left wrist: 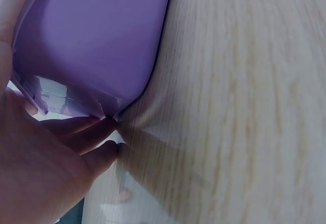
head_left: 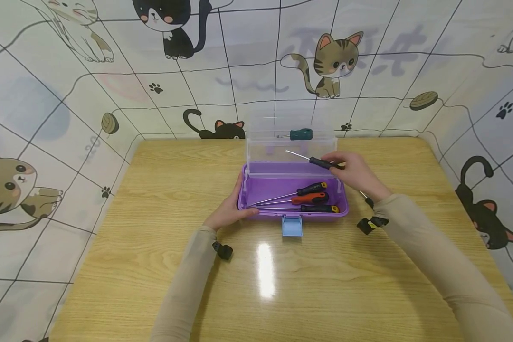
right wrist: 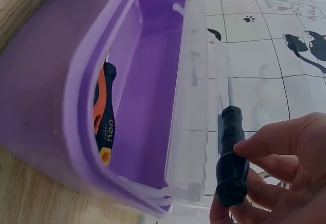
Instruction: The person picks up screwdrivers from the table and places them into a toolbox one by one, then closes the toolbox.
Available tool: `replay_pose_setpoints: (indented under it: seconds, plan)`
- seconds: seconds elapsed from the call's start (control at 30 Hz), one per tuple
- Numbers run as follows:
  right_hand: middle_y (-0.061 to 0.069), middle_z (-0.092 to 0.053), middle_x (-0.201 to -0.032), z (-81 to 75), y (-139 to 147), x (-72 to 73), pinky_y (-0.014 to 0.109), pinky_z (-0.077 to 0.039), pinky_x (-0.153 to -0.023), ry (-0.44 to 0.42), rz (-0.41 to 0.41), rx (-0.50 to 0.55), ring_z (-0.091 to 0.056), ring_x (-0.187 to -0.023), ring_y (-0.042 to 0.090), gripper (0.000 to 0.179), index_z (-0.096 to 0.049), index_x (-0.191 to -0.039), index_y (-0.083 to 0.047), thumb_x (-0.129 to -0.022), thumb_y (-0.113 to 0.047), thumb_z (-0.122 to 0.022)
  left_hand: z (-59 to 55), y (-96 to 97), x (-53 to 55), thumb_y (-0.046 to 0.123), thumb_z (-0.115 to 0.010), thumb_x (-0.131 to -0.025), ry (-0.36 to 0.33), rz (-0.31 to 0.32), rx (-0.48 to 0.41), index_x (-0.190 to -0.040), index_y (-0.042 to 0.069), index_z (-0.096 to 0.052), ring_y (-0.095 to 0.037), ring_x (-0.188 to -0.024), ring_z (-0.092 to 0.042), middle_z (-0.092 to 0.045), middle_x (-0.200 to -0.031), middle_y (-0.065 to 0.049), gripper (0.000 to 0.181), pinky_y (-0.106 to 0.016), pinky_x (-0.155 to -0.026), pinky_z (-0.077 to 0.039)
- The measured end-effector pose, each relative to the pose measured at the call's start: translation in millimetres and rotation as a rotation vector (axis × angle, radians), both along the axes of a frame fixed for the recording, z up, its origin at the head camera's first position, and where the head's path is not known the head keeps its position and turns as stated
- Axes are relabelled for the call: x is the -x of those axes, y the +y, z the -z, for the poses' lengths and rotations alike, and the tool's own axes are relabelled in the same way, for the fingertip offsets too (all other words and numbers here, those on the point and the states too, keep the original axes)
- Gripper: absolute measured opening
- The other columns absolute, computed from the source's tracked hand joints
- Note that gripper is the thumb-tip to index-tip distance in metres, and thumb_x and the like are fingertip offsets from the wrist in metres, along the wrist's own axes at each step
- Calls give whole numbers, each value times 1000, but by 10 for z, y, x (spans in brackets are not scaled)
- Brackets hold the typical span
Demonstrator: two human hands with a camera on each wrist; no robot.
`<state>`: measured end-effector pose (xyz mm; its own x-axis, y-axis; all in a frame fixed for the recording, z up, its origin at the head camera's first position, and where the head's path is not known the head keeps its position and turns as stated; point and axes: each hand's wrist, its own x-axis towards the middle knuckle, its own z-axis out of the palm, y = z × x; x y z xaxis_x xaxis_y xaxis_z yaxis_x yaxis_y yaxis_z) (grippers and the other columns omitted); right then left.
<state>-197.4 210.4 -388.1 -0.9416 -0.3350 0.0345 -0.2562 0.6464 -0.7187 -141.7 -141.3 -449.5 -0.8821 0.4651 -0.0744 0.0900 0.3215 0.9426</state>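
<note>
My right hand [head_left: 356, 173] pinches a black-handled screwdriver [head_left: 320, 163] between thumb and fingers above the right rear of the purple toolbox [head_left: 265, 185]. Its shank points left, over the raised lid [head_left: 261, 148]. In the right wrist view, the dark screwdriver handle [right wrist: 232, 168] is close to the clear lid. My left hand [head_left: 231, 209] grips the toolbox's left end, thumb along the front rim and fingers down the side. Inside lie a black and yellow screwdriver [head_left: 311, 189], an orange and black screwdriver [head_left: 309, 198] and another black and yellow screwdriver [head_left: 320, 209].
A teal-handled screwdriver [head_left: 301, 134] shows at the clear lid, toward the back wall. Right of the toolbox, a dark-handled tool [head_left: 369, 202] lies partly hidden by my right wrist. The blue latch [head_left: 292, 226] hangs down in front. A cat-patterned backdrop [head_left: 256, 57] borders the wooden table [head_left: 175, 190].
</note>
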Motion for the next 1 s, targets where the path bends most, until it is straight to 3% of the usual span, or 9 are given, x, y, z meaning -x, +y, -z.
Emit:
replay_pose_setpoints:
  seconds: [0.37,0.6,1.0]
  plan:
    - [26,-63,-115,68,-124,114,37,-51,-77,-73,-19,30,-60,-102,39,33,-63,-120,5,-88,6,-57,6,-5,8,10,-74,-84,-1,4,12,-153,11,13,-41,-141,-15,8,-159,-16,111,-51,-113,-17]
    - [26,-61,-118,62,-215,153,49,-47,-92,-96,-49,52,-56,-109,39,34,-62,-121,6,-88,7,-56,330,-46,112,15,-76,-84,19,-30,17,-153,29,14,-36,-142,-16,7,-160,-4,115,-50,-113,-16]
    - [24,-63,-115,116,-394,223,48,-46,-94,-129,-106,88,-58,-107,37,33,-65,-117,7,-86,8,-55,394,-59,118,28,-79,-80,8,-39,27,-153,37,12,-28,-144,-9,8,-161,1,117,-46,-114,-14]
